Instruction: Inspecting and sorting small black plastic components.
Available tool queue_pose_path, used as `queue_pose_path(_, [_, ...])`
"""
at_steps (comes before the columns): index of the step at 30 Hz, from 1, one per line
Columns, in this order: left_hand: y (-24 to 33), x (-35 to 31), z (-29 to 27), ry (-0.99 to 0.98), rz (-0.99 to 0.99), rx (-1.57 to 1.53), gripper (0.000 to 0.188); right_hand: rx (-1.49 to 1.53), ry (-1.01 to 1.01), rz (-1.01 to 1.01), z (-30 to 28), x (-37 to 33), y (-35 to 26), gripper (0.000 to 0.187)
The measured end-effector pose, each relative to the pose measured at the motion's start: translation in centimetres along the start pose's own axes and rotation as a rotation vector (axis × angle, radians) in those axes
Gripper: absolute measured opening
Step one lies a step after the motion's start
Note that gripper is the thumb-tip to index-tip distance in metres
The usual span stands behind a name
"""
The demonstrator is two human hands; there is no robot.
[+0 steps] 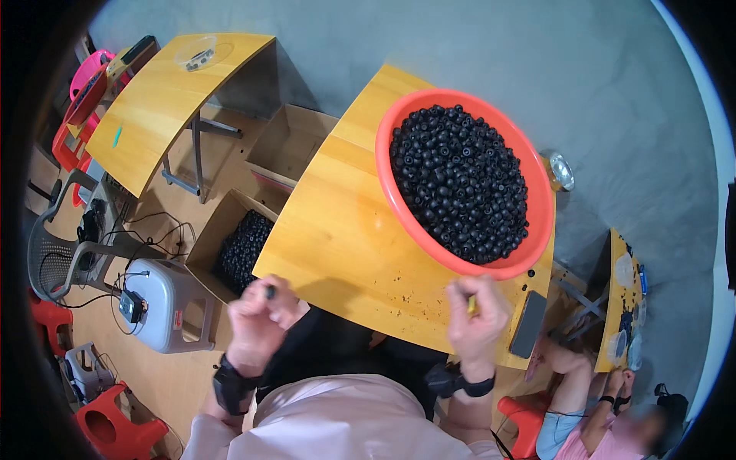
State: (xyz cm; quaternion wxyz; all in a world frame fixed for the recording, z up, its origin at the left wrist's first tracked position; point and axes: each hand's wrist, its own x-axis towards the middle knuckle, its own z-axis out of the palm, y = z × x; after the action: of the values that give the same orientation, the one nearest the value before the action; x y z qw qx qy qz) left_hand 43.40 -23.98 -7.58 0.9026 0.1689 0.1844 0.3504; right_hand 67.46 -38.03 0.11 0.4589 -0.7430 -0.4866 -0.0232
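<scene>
My left hand (261,316) is just off the table's near left edge, its fingers closed on a small black rubber-like part (270,292). Over the table's near edge, my right hand (480,318) grips a short tool with a yellow end (471,305); most of it is hidden in the fist. A large orange basin (389,186) stands beyond my right hand, heaped with small round black parts (460,184) that have holes in them. Both hands are apart from the basin. Brownish crumbs (410,299) lie on the yellow wooden table (330,215) between my hands.
A dark phone (529,324) lies at the table's right edge. On the floor to the left are a cardboard box of black parts (245,241), another cardboard box (290,144), a grey stool (165,299) and cables. Another person (606,422) sits at the lower right.
</scene>
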Motion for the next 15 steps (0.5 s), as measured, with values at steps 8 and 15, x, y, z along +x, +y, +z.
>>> queue_pose_path(8, [6.0, 1.4, -9.6, 0.563, 0.029, 0.069, 0.031, -0.491, -0.227, 0.165, -1.1, 7.4, 5.0, 0.015])
queue_pose_path(15, [6.0, 0.8, -7.3, 0.409, 0.073, 0.095, 0.039, -0.441, -0.383, 0.245, -0.8, 7.7, 6.0, 0.016])
